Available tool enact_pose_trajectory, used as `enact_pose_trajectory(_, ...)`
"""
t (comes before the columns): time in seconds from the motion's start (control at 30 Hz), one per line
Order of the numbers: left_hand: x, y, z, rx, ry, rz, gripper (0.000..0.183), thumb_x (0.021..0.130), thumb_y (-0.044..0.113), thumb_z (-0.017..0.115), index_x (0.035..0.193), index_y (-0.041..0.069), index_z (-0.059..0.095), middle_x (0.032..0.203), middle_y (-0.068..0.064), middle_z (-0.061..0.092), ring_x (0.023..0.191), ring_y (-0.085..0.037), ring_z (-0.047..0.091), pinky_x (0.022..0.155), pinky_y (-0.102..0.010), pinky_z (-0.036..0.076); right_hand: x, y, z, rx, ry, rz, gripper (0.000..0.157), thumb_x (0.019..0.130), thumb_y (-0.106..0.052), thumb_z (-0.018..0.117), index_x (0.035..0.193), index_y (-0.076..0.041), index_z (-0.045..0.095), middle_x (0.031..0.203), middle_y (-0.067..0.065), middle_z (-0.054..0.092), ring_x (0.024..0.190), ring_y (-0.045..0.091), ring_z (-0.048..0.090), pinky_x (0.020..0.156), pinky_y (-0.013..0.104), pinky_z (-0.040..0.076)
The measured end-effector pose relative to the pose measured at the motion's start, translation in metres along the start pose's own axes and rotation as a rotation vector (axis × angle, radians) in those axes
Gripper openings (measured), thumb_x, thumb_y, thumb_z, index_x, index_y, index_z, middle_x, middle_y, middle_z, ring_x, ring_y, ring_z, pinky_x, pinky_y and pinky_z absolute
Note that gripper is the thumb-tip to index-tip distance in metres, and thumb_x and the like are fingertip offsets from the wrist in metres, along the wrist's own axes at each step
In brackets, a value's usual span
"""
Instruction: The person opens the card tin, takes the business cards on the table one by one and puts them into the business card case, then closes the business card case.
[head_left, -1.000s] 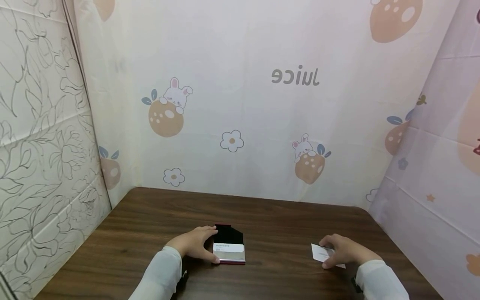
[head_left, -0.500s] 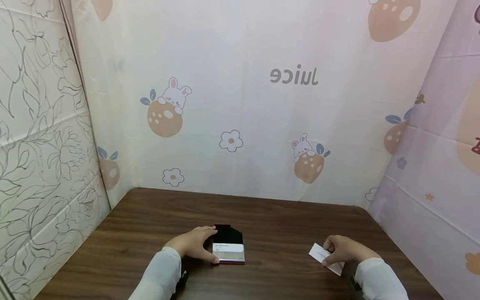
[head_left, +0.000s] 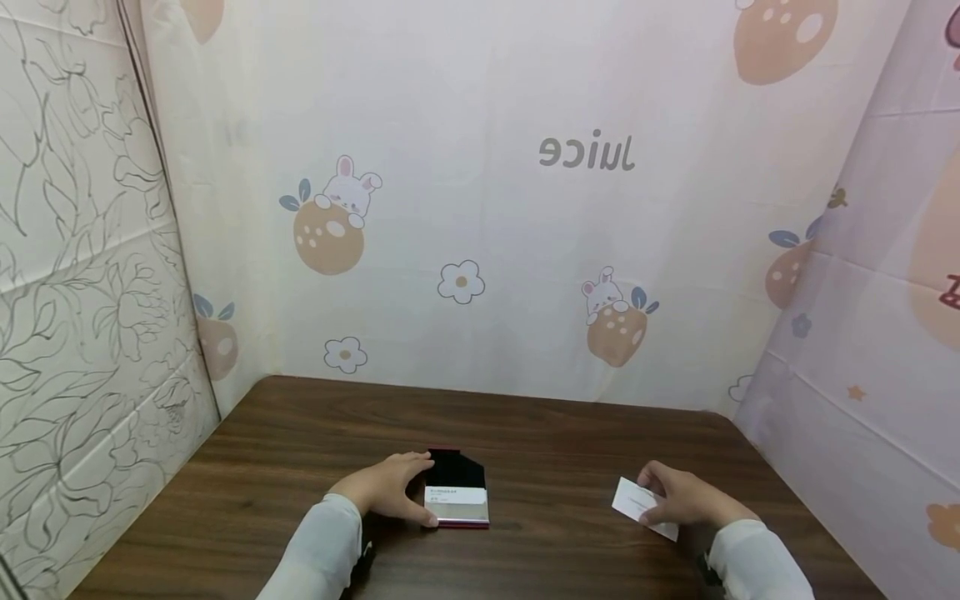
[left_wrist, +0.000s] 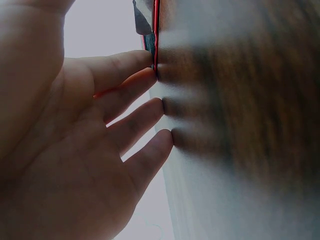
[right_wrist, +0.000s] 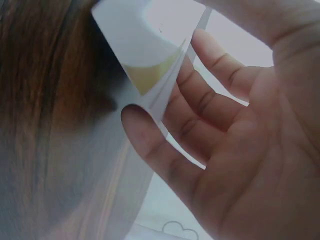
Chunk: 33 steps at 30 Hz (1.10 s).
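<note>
An open business card case, with a black inner flap, red edges and a white card showing above its silvery front, lies on the table. My left hand holds its left side, thumb at the near corner and index finger at the far one. In the left wrist view the other fingers spread down to the tabletop. Off to the right, my right hand pinches white business cards between thumb and fingers. The right wrist view shows the cards slightly fanned, one with a yellow patch.
The dark wood-grain table stretches between the hands and back to a hanging cloth printed with rabbits and strawberries. More printed cloth hangs along the right, and a floral line-drawn sheet along the left.
The right hand has turned the cards and shifted them slightly left, lifting them a little. The left hand and the card case stay as they were.
</note>
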<state>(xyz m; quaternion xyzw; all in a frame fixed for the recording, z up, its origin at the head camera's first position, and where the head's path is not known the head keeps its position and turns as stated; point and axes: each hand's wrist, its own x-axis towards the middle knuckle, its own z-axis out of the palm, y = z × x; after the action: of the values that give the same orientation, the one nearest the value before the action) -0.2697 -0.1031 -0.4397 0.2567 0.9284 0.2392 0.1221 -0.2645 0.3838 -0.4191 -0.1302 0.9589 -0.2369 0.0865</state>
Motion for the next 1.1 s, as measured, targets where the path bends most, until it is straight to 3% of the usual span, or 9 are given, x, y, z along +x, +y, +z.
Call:
enact_pose_trajectory(0.27,-0.0014,0.0016,-0.0004,-0.007,0.002,0.011,0.09,0.078,0.047,0.083,0.148,0.004,0.046,0.156,-0.014,0.038,0.143,-0.037,0.033,0.109,-0.058,0.034,0.0017,-0.0001,0.0002,0.019,0.026,0.023,0.046,0.076,-0.012,0.086,0.108,-0.009,0.054,0.096,0.005,0.06,0.088,0.025,0.056,0.077,0.049,0.05)
enact_pose_trajectory(0.53,-0.0011,0.0008,-0.0007,-0.006,-0.002,0.014,0.091,0.078,0.048,0.083,0.149,0.003,0.046,0.156,-0.014,0.037,0.144,-0.037,0.032,0.11,-0.058,0.034,-0.0007,0.0044,-0.001,0.047,0.014,-0.045,0.027,0.09,-0.003,0.07,0.111,-0.007,0.055,0.098,0.006,0.061,0.088,0.024,0.056,0.074,0.046,0.049)
enact_pose_trajectory(0.77,-0.0006,-0.0013,0.0007,-0.005,-0.004,0.019,0.091,0.078,0.049,0.083,0.148,0.003,0.046,0.156,-0.015,0.037,0.143,-0.038,0.032,0.11,-0.058,0.034,-0.0028,0.0038,-0.003,0.161,-0.03,-0.088,0.028,0.093,0.004,0.059,0.12,-0.002,0.059,0.116,0.013,0.063,0.107,0.035,0.059,0.085,0.055,0.05)
enact_pose_trajectory(1.1,0.0,-0.0015,0.0013,-0.005,-0.002,0.009,0.091,0.078,0.05,0.083,0.148,0.004,0.047,0.156,-0.014,0.038,0.143,-0.038,0.033,0.109,-0.059,0.034,-0.0032,-0.0011,-0.0045,0.154,-0.017,-0.154,0.029,0.094,0.004,0.057,0.122,0.0,0.062,0.111,0.01,0.064,0.098,0.024,0.058,0.078,0.036,0.05)
